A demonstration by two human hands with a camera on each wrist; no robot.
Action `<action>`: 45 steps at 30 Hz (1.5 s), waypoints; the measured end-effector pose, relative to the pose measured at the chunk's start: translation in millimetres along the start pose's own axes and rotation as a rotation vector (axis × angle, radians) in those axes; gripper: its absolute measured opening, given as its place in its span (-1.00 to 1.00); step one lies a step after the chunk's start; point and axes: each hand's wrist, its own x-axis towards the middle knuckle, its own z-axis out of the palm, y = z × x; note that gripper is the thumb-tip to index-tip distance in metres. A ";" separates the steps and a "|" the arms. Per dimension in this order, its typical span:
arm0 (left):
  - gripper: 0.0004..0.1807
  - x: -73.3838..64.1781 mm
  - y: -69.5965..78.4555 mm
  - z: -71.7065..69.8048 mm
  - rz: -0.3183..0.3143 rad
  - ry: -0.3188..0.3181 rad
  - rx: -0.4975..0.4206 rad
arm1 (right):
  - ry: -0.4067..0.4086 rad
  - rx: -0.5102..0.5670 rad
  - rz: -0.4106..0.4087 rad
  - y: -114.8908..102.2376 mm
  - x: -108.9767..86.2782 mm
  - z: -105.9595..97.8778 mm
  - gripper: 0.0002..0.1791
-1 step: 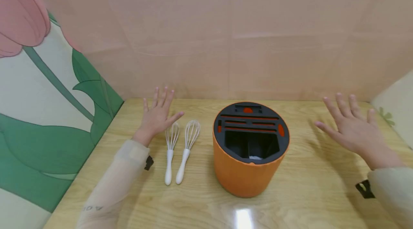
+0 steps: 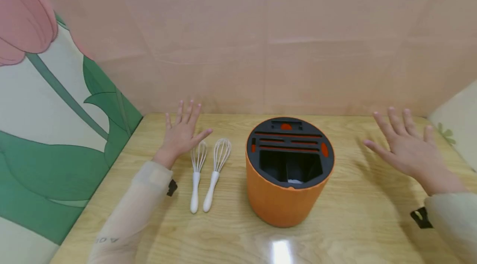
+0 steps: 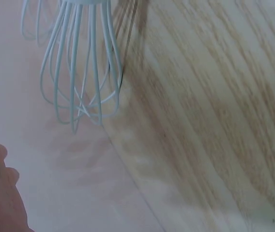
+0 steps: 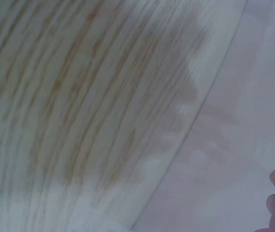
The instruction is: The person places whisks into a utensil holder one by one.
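Two whisks with white handles lie side by side on the wooden table: a left whisk [image 2: 195,191] and a right whisk [image 2: 211,191]. My left hand [image 2: 179,136], fingers straight and spread, is just left of them and holds nothing. Its thumb overlaps the top of the left whisk's wires in the head view. Whisk wires [image 3: 82,63] show large in the left wrist view. Right of the whisks stands an orange utensil holder [image 2: 281,206] with a black slotted lid [image 2: 290,181]. Far to its right, my right hand [image 2: 413,152] is spread with nothing in it.
The table [image 2: 208,243] meets a pale pink backdrop [image 2: 223,49] along its far edge. A panel with a tulip print [image 2: 44,173] borders the left side, and a pale panel [image 2: 460,123] the right. Something whitish [image 2: 295,181] shows inside the holder's opening.
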 end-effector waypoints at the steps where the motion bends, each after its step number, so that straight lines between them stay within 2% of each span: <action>1: -0.03 -0.4 0.1 -0.1 0.000 -0.001 0.001 | 0.001 0.003 0.000 0.1 -0.2 0.5 -0.02; 8: -0.02 -4.7 2.0 -2.2 0.010 -0.023 0.028 | 0.010 0.039 0.001 -1.3 -6.0 0.7 -0.02; 14: -0.03 -13.7 2.9 -8.1 0.021 -0.019 0.014 | 0.039 0.048 -0.005 -3.1 -10.4 -4.3 -0.03; 26: 0.00 -28.9 1.0 -19.5 0.026 -0.017 0.032 | 0.070 0.052 -0.033 -19.4 -18.4 -17.6 -0.03; 39: 0.00 -37.0 12.0 -30.5 0.069 0.006 0.046 | 0.101 0.046 -0.091 -33.4 -20.2 -29.2 -0.04; 45: 0.00 -40.8 21.4 -35.8 0.081 0.005 0.072 | 0.108 0.092 -0.117 -39.7 -23.4 -33.5 -0.05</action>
